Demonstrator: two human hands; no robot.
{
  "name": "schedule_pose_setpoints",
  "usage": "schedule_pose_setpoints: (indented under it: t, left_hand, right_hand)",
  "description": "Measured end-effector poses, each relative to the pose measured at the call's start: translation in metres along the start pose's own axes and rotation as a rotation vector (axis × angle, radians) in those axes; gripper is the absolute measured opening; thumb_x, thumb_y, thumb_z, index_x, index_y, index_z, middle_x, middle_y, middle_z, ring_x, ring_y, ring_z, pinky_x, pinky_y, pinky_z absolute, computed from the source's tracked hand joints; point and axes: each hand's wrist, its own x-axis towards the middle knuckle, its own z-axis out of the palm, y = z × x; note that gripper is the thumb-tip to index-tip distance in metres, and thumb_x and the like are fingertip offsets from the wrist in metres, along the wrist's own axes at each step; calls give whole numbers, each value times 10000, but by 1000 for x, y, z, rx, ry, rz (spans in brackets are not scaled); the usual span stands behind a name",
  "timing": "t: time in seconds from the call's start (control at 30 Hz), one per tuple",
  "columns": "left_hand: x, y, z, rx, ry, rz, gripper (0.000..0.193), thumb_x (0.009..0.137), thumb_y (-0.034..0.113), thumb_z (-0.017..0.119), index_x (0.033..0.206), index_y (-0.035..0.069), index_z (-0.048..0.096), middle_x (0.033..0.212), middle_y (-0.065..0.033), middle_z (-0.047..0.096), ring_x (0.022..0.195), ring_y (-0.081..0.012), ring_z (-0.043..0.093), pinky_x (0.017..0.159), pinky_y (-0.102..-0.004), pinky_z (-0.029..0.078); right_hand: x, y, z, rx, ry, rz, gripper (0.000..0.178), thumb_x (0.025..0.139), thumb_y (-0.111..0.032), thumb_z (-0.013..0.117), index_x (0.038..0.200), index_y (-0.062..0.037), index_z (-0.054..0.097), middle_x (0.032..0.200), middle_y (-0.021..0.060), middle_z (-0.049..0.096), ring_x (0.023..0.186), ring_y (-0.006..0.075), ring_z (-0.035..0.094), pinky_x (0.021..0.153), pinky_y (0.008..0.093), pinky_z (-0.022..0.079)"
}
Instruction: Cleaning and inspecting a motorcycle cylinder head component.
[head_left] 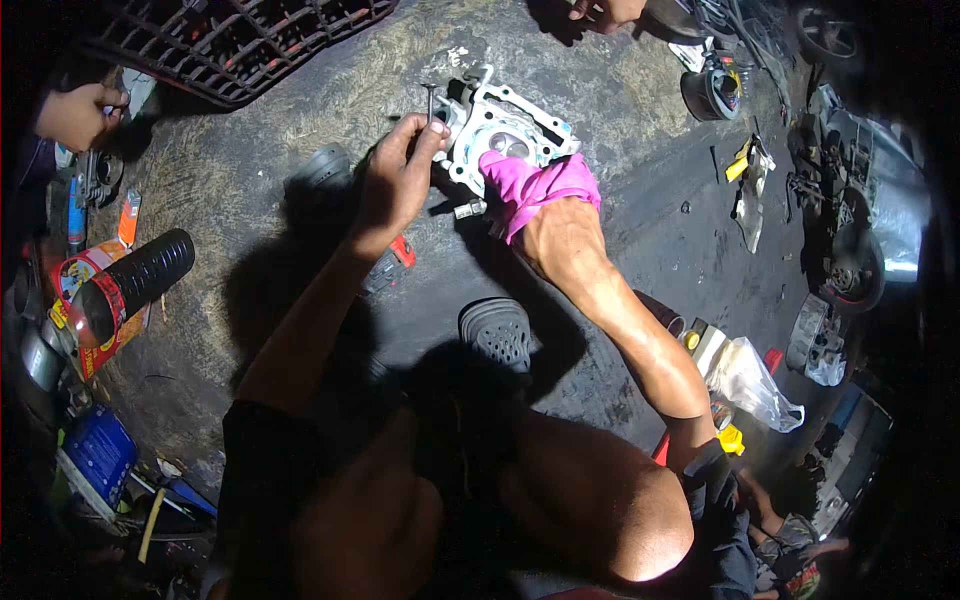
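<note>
Pinched upright between the thumb and fingers of my left hand (398, 180) is an engine valve (431, 102), its flat disc at the top. Just right of it a silver cylinder head (482, 140) lies on the ground, with round valve seats showing in its combustion chamber. My right hand (562, 232) grips a bright pink cloth (540, 188) against the lower right part of the cylinder head. The cloth hides most of those fingers. A small metal piece (469, 209) lies beside the casting's lower edge.
A black plastic crate (235, 50) stands at the far left. Other people's hands show at the left (82, 115) and top edge (608, 12). Bottles and cans crowd the left side, including a black ribbed tube (150, 275). A clog (497, 335) is below my hands; a plastic bag (752, 385) lies right.
</note>
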Motion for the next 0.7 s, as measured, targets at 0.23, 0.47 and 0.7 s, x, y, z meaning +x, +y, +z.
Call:
schedule_pose_setpoints:
  t: [0.23, 0.47, 0.7]
  left_hand:
    - [0, -1, 4, -62, 49, 82, 247, 977, 237, 513, 927, 19, 619, 798, -32, 661, 769, -82, 593, 720, -239, 456]
    - [-15, 26, -15, -2, -23, 5, 238, 942, 199, 581, 1053, 9, 673, 866, -31, 662, 799, -58, 578, 735, -206, 443]
    - [-41, 29, -9, 234, -151, 145, 173, 843, 131, 709, 998, 54, 721, 744, -26, 588, 689, -92, 540, 640, -247, 440]
  right_hand:
    - [-1, 12, 7, 293, 17, -79, 185, 706, -144, 619, 554, -39, 621, 591, 191, 606, 569, 346, 632, 526, 458, 490]
    - [-34, -29, -51, 1133, -765, -437, 289, 826, -149, 557, 1054, 28, 578, 1066, 256, 605, 1008, 341, 598, 833, 439, 452]
    - [-43, 27, -37, 910, -291, 298, 261, 804, -95, 684, 1027, 27, 625, 944, 150, 672, 897, 246, 657, 808, 325, 500]
